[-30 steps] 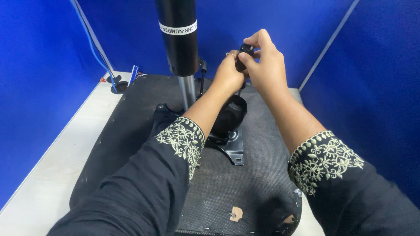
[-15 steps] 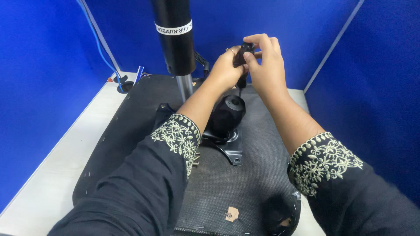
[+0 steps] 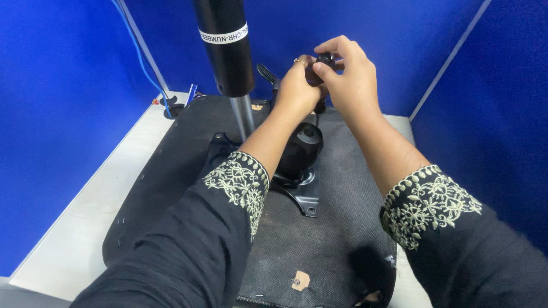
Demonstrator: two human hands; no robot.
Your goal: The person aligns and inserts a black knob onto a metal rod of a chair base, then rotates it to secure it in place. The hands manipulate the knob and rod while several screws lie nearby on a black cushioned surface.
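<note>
An upturned office chair seat (image 3: 188, 165) lies on a white table, its black fabric underside facing up. A black metal mechanism plate (image 3: 302, 191) with a round black knob (image 3: 302, 142) is fixed at its middle. My left hand (image 3: 297, 91) and my right hand (image 3: 348, 74) meet above it, both closed around a small black lever handle (image 3: 325, 59) that rises from the mechanism. A black gas-lift cylinder (image 3: 225, 45) with a silver piston rod (image 3: 244, 117) stands upright just left of my hands.
Blue partition walls (image 3: 57, 91) enclose the white table (image 3: 85, 228) on three sides. A blue cable (image 3: 142, 57) runs down to a small black fitting (image 3: 171, 108) at the table's back left. A paper tag (image 3: 299, 280) sticks to the seat's near edge.
The view has shifted slightly, and both hands stay clasped on the lever handle with the fingers of my right hand rearranged on top of it.
</note>
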